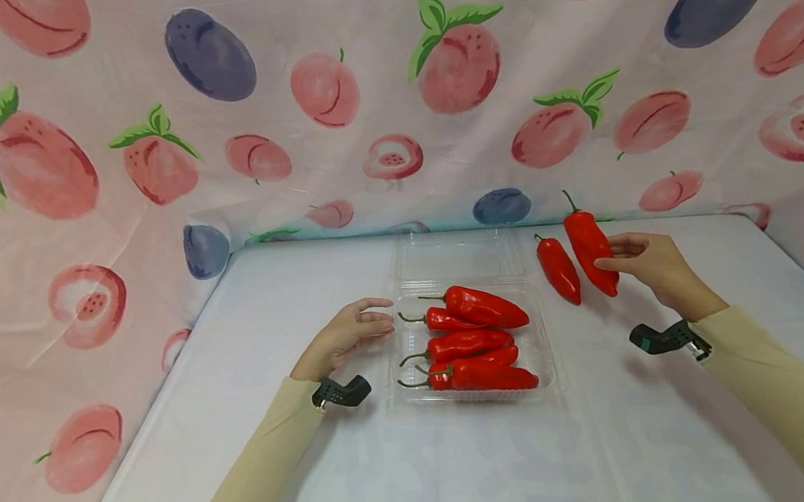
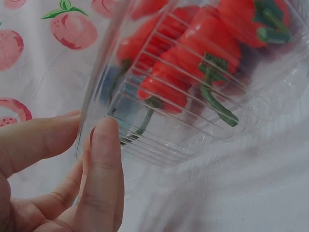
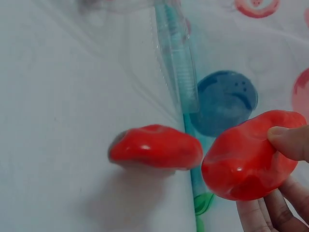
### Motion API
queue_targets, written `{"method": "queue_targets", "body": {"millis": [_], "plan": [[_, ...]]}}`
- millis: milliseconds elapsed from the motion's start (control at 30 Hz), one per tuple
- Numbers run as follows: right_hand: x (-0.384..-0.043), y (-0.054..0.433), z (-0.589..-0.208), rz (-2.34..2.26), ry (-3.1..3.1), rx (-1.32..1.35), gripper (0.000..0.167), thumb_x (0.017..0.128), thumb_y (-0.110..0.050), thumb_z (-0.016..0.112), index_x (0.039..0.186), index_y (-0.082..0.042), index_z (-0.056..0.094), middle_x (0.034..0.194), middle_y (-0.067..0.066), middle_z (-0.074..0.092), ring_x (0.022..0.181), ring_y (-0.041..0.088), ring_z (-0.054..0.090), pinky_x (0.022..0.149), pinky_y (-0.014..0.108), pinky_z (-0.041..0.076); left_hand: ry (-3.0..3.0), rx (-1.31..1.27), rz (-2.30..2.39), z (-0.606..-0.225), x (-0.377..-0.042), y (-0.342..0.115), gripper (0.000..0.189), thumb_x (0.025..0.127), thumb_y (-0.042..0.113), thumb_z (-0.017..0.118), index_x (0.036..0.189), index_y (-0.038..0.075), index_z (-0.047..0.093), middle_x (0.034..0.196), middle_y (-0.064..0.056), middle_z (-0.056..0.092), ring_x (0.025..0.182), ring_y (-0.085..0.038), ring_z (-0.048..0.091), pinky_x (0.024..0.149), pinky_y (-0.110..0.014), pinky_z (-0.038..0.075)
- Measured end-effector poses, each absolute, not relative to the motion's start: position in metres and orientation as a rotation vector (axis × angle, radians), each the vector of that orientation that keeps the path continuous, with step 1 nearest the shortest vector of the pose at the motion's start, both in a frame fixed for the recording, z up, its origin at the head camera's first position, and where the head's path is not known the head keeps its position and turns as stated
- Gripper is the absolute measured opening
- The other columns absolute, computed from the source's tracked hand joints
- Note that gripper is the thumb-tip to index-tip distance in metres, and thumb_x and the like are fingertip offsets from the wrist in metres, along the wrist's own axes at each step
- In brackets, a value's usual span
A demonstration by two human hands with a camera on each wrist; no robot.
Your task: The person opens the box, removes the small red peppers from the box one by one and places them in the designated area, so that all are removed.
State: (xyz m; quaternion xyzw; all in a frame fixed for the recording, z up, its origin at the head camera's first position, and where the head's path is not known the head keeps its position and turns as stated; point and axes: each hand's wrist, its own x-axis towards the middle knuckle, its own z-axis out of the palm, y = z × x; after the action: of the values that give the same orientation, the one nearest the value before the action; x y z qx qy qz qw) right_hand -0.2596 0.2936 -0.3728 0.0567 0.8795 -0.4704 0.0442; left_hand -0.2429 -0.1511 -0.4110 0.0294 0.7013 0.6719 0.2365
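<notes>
My left hand (image 1: 348, 335) pinches the left rim of a clear plastic clamshell box (image 1: 544, 326), thumb and fingers on either side of the edge in the left wrist view. Inside the box lie several red peppers (image 1: 472, 344), their green stems pointing left. My right hand (image 1: 654, 267) grips a red pepper (image 1: 589, 245) near its lower end, stem up and away from me. Just left of it another red pepper (image 1: 559, 270) lies on the table, right of the box. The right wrist view shows the held pepper (image 3: 246, 154) between thumb and fingers.
The box's transparent lid (image 1: 457, 258) lies folded back behind the tray. A white cloth covers the table (image 1: 323, 485). A pink fruit-print curtain (image 1: 321, 16) rises along the back and left edges. Each wrist carries a small black camera (image 1: 343, 392).
</notes>
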Motion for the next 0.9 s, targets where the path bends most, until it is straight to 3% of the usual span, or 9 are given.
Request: {"method": "queue_targets", "body": {"millis": [300, 600, 733, 900], "plan": [[-0.266, 0.300, -0.382, -1.442, 2.670, 0.217, 0.073, 0.088, -0.042, 0.061, 0.140, 0.003, 0.036, 0.136, 0.028, 0.042, 0.124, 0.041, 0.038, 0.106, 0.058, 0.034, 1.932, 0.080, 1.836, -0.411, -0.242, -0.151, 0.050, 0.089, -0.002, 0.057, 0.136, -0.004, 0.039, 0.093, -0.001, 0.063, 0.078, -0.004, 0.064, 0.075, -0.019, 0.055], [-0.272, 0.304, -0.392, -1.424, 2.676, 0.269, 0.071, 0.090, -0.038, 0.059, 0.142, 0.003, 0.033, 0.138, 0.029, 0.040, 0.124, 0.042, 0.036, 0.104, 0.057, 0.036, 1.929, 0.084, 1.845, -0.413, -0.243, -0.151, 0.050, 0.089, -0.002, 0.057, 0.136, -0.005, 0.039, 0.091, 0.000, 0.063, 0.078, -0.004, 0.064, 0.077, -0.021, 0.055], [-0.281, 0.311, -0.405, -1.406, 2.691, 0.320, 0.074, 0.088, -0.044, 0.061, 0.142, -0.001, 0.035, 0.135, 0.024, 0.045, 0.122, 0.039, 0.038, 0.099, 0.054, 0.041, 1.935, 0.091, 1.840, -0.413, -0.243, -0.152, 0.050, 0.089, -0.002, 0.057, 0.136, -0.005, 0.039, 0.092, -0.001, 0.064, 0.079, -0.005, 0.064, 0.079, -0.022, 0.055], [-0.273, 0.302, -0.395, -1.419, 2.656, 0.336, 0.074, 0.089, -0.040, 0.061, 0.143, 0.001, 0.032, 0.138, 0.025, 0.042, 0.124, 0.040, 0.036, 0.102, 0.055, 0.039, 1.943, 0.083, 1.832, -0.412, -0.243, -0.151, 0.050, 0.089, -0.002, 0.057, 0.136, -0.004, 0.039, 0.094, -0.003, 0.063, 0.079, -0.005, 0.064, 0.079, -0.022, 0.055]]}}
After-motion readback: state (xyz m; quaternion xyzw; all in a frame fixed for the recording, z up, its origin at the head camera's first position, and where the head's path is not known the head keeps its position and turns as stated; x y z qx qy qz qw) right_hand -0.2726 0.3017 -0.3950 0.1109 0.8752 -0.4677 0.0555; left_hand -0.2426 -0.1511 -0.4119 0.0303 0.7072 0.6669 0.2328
